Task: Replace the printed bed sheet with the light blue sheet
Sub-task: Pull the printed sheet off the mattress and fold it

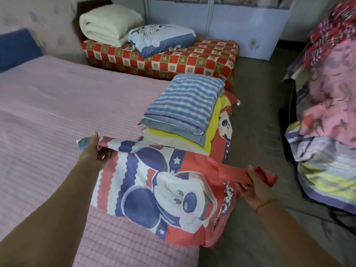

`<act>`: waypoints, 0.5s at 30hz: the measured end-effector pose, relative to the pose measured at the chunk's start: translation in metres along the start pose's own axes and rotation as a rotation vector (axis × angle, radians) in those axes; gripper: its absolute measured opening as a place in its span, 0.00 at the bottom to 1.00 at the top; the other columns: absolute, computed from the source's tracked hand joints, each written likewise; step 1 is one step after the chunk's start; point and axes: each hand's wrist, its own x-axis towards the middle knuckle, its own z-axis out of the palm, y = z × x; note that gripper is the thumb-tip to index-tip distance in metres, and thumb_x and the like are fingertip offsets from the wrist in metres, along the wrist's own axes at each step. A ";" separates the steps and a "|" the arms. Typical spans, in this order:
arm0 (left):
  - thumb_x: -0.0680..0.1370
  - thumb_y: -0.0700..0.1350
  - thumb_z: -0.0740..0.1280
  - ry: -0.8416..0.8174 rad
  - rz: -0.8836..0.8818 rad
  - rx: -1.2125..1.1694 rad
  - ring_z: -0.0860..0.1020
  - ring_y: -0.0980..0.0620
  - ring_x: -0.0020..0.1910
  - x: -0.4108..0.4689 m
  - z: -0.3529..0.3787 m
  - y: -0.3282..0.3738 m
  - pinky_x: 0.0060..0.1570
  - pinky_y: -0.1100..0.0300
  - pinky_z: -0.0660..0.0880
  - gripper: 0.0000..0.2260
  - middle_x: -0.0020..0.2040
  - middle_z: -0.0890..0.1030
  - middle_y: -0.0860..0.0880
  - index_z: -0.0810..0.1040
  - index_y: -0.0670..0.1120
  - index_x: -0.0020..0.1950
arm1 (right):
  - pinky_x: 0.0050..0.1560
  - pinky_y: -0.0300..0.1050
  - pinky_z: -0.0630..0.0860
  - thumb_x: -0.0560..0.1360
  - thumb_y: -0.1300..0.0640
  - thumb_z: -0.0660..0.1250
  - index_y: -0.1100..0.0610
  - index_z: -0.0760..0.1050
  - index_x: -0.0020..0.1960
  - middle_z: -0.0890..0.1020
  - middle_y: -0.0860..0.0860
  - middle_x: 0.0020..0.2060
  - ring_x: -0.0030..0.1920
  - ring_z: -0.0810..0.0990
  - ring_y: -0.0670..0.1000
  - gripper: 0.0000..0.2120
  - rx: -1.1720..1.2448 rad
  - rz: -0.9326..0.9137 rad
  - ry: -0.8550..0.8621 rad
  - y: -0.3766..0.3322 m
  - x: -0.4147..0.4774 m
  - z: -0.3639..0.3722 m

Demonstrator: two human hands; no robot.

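we are holding the folded printed sheet [159,189] at the right edge of the bed [48,105]: our left hand [94,151] is pinching its far corner, our right hand [254,187] is gripping a red fold. it is looking soft, light and floppy, so corners are seeming the best holds. lettering near the right hand is proving too warped to read. the blue striped sheet [185,105] is lying folded just beyond.

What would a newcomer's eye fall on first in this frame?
The bright red, white and blue cartoon-printed sheet, folded at the bed's near right edge, with the left hand and right hand each gripping an end. Just behind it lies a folded blue-and-white striped cloth, and the pink checked mattress cover spreads to the left.
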 end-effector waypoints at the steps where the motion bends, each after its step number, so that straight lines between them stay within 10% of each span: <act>1: 0.75 0.59 0.69 0.016 -0.007 0.002 0.77 0.55 0.40 0.010 0.010 -0.002 0.53 0.61 0.77 0.16 0.42 0.77 0.49 0.74 0.46 0.43 | 0.36 0.40 0.81 0.78 0.58 0.64 0.49 0.73 0.43 0.83 0.43 0.30 0.44 0.79 0.45 0.06 -0.001 0.000 0.013 -0.002 0.014 0.004; 4: 0.76 0.59 0.69 -0.018 -0.065 -0.030 0.80 0.54 0.38 0.034 0.032 -0.014 0.42 0.59 0.81 0.16 0.39 0.80 0.49 0.76 0.46 0.42 | 0.37 0.40 0.80 0.78 0.57 0.64 0.50 0.74 0.44 0.83 0.43 0.29 0.44 0.77 0.46 0.06 -0.021 0.009 0.053 -0.002 0.046 0.012; 11: 0.79 0.65 0.58 -0.141 -0.105 0.106 0.74 0.52 0.63 0.058 0.041 -0.048 0.64 0.54 0.69 0.25 0.61 0.76 0.52 0.71 0.50 0.68 | 0.58 0.48 0.71 0.81 0.52 0.60 0.53 0.74 0.58 0.85 0.46 0.36 0.52 0.76 0.49 0.10 -0.133 0.050 0.015 0.007 0.079 0.017; 15: 0.79 0.65 0.57 -0.130 -0.129 0.094 0.77 0.52 0.57 0.048 0.051 -0.049 0.60 0.54 0.71 0.24 0.59 0.78 0.52 0.73 0.49 0.65 | 0.60 0.49 0.71 0.69 0.46 0.73 0.58 0.68 0.69 0.80 0.52 0.54 0.54 0.77 0.49 0.33 -0.150 0.053 -0.073 -0.009 0.081 0.040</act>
